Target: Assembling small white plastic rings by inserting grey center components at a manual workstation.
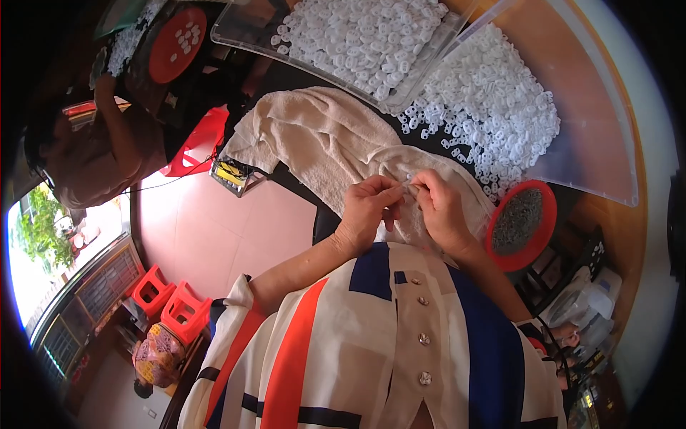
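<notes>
So, left hand (373, 202) fingers bunched, can't tell how tight or on what; right hand (439, 206) pinching a tiny blurry piece (413, 189); red bowl (520, 258) around 3 o'clock.

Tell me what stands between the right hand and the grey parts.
Only the towel and the red plate's rim lie between the right hand and the grey parts; nothing else visible blocks the way.

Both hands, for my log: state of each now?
Left hand: pinched closed; anything held cannot be made out.
Right hand: pinched closed; anything held cannot be made out.
</notes>
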